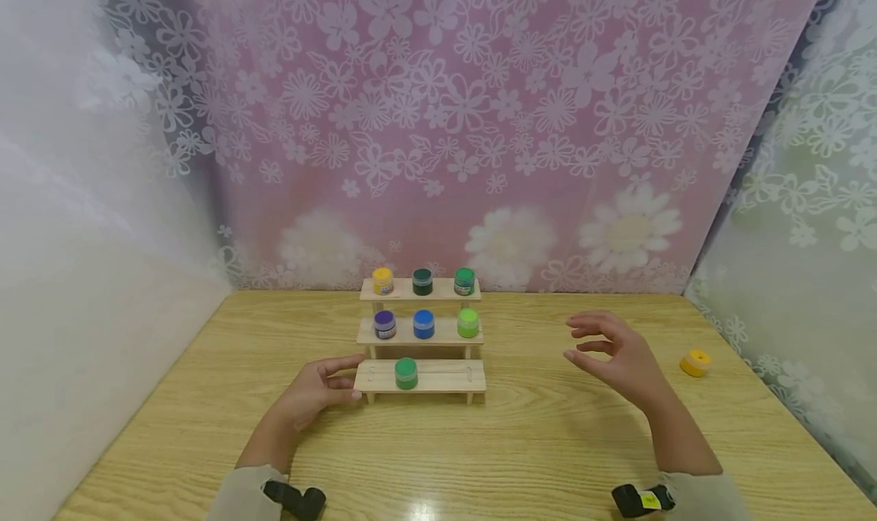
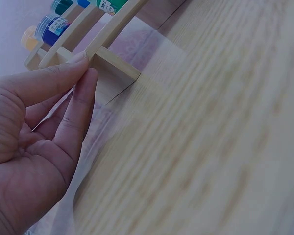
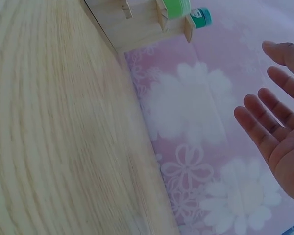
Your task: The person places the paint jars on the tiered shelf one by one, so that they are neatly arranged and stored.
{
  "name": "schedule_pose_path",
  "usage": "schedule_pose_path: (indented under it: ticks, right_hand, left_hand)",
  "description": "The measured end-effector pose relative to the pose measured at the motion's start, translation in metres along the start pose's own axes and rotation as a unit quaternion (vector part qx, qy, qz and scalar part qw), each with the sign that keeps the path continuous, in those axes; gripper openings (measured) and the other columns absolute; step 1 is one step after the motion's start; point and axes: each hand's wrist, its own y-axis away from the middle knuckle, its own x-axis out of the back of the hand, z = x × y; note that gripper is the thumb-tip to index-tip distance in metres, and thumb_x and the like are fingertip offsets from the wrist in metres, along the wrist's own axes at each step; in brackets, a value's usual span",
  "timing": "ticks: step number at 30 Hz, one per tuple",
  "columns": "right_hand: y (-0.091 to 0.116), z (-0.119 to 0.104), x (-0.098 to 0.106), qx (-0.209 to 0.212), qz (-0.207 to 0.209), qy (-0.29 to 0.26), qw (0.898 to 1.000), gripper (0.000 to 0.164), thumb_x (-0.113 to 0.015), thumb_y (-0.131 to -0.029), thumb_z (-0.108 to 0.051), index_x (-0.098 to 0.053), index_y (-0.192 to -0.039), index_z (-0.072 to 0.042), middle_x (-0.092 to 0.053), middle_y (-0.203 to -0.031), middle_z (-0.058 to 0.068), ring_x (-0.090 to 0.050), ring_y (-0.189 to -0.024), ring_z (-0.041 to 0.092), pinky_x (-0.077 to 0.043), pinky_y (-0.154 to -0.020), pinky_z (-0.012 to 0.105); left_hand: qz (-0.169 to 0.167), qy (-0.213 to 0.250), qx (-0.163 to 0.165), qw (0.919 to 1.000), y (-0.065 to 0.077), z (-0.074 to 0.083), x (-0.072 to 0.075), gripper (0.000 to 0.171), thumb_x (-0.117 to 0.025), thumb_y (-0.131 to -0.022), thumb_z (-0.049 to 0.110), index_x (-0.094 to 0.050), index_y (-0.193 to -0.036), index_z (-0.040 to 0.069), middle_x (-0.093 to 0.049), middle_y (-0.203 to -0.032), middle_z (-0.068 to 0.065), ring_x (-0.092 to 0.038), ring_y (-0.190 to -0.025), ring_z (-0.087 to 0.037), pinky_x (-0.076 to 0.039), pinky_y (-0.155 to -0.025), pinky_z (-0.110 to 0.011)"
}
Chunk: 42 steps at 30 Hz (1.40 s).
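A three-tier wooden display stand [image 1: 445, 384] holds small paint jars. My left hand [image 1: 311, 390] grips the left end of its lowest step; in the left wrist view, thumb and forefinger pinch the step's corner. A green jar [image 1: 406, 373] sits on that lowest step. Purple [image 1: 385, 324], blue [image 1: 424, 324] and light green [image 1: 468, 323] jars line the middle tier. On the top one are yellow [image 1: 383, 281], dark green [image 1: 422, 281] and green [image 1: 464, 281] jars. To the right of the stand, my right hand [image 1: 617, 357] is raised over the table, fingers loosely bent, holding nothing.
Another yellow jar [image 1: 696, 362] stands by itself at the right of the wooden table [image 1: 534, 445]. A pink flowered cloth [image 1: 438, 125] hangs behind the table, and pale cloth walls [image 1: 96, 277] flank both sides.
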Motion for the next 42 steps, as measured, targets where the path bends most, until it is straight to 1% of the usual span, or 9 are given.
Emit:
schedule_pose_path:
  ticks: [6,10,16,21,27,32,36,40,42]
  right_hand:
    - [0.005,0.004,0.013,-0.009,-0.003,0.019,1.0,0.052,-0.074,-0.085,0.001,-0.056,-0.133,-0.007,-0.054,-0.128,0.011,-0.056,-0.107,0.012,-0.051,-0.084,0.019]
    - [0.01,0.008,0.019,-0.011,-0.001,0.022,1.0,0.054,-0.073,-0.085,0.002,-0.055,-0.135,-0.006,-0.053,-0.131,0.013,-0.055,-0.11,0.008,-0.049,-0.086,0.016]
    - [0.016,0.014,0.028,-0.039,0.009,0.025,0.999,0.053,-0.073,-0.087,-0.002,-0.054,-0.136,-0.006,-0.051,-0.133,0.011,-0.055,-0.111,0.005,-0.048,-0.086,0.015]
    - [0.021,0.02,0.038,-0.062,0.022,0.052,0.997,0.052,-0.072,-0.089,-0.008,-0.053,-0.137,-0.007,-0.051,-0.132,0.004,-0.054,-0.109,0.001,-0.048,-0.085,0.013]
    - [0.026,0.025,0.05,-0.08,0.039,0.075,0.993,0.052,-0.071,-0.091,-0.012,-0.053,-0.139,-0.009,-0.049,-0.131,0.001,-0.052,-0.105,-0.008,-0.048,-0.079,0.01]
    - [0.031,0.031,0.06,-0.093,0.057,0.076,0.991,0.052,-0.071,-0.091,-0.011,-0.053,-0.139,-0.009,-0.047,-0.129,-0.011,-0.053,-0.103,-0.009,-0.047,-0.078,0.009]
    - [0.035,0.041,0.07,-0.105,0.075,0.081,0.988,0.051,-0.071,-0.091,-0.012,-0.054,-0.139,-0.008,-0.047,-0.128,-0.017,-0.052,-0.102,-0.01,-0.047,-0.077,0.008]
    - [0.043,0.053,0.08,-0.14,0.092,0.098,0.981,0.05,-0.07,-0.092,-0.019,-0.054,-0.139,-0.011,-0.046,-0.125,-0.02,-0.05,-0.1,-0.011,-0.046,-0.074,0.006]
    - [0.048,0.058,0.086,-0.159,0.094,0.104,0.977,0.05,-0.069,-0.093,-0.022,-0.054,-0.14,-0.013,-0.045,-0.125,-0.019,-0.05,-0.098,-0.011,-0.046,-0.072,0.006]
  left_hand:
    - [-0.004,0.003,-0.001,1.0,0.0,-0.001,0.0,0.07,-0.077,-0.081,-0.002,-0.044,-0.142,-0.008,-0.063,-0.118,-0.022,-0.067,-0.094,-0.02,-0.056,-0.078,-0.03]
    - [-0.007,0.003,-0.002,1.0,0.0,-0.002,0.0,0.069,-0.076,-0.082,-0.003,-0.043,-0.142,-0.008,-0.064,-0.117,-0.021,-0.067,-0.094,-0.02,-0.056,-0.078,-0.03]
    - [-0.008,0.006,-0.001,0.9999,0.001,-0.003,-0.001,0.069,-0.075,-0.082,-0.003,-0.042,-0.143,-0.008,-0.064,-0.116,-0.022,-0.067,-0.094,-0.02,-0.056,-0.078,-0.03]
    - [-0.011,0.006,0.003,0.9999,0.002,-0.003,-0.001,0.07,-0.076,-0.082,-0.002,-0.042,-0.143,-0.008,-0.066,-0.113,-0.021,-0.067,-0.094,-0.021,-0.056,-0.078,-0.03]
    - [-0.008,0.004,-0.001,1.0,0.001,-0.002,0.0,0.069,-0.076,-0.082,-0.003,-0.043,-0.142,-0.008,-0.064,-0.115,-0.021,-0.067,-0.093,-0.02,-0.056,-0.077,-0.029]
    - [-0.012,0.006,-0.003,0.9999,0.0,-0.001,0.0,0.069,-0.075,-0.082,-0.004,-0.042,-0.143,-0.008,-0.064,-0.114,-0.022,-0.067,-0.093,-0.021,-0.056,-0.077,-0.03]
    - [-0.013,0.009,-0.003,0.9999,0.0,-0.002,0.001,0.07,-0.075,-0.082,-0.004,-0.041,-0.143,-0.008,-0.065,-0.113,-0.021,-0.067,-0.094,-0.021,-0.056,-0.077,-0.03]
    - [-0.012,0.007,-0.001,0.9999,-0.001,-0.003,0.003,0.07,-0.075,-0.082,-0.003,-0.042,-0.143,-0.008,-0.066,-0.112,-0.02,-0.067,-0.094,-0.021,-0.056,-0.078,-0.03]
    - [-0.011,0.006,-0.001,0.9999,-0.002,-0.003,0.003,0.07,-0.075,-0.082,-0.003,-0.042,-0.143,-0.008,-0.067,-0.112,-0.019,-0.068,-0.094,-0.021,-0.056,-0.078,-0.03]
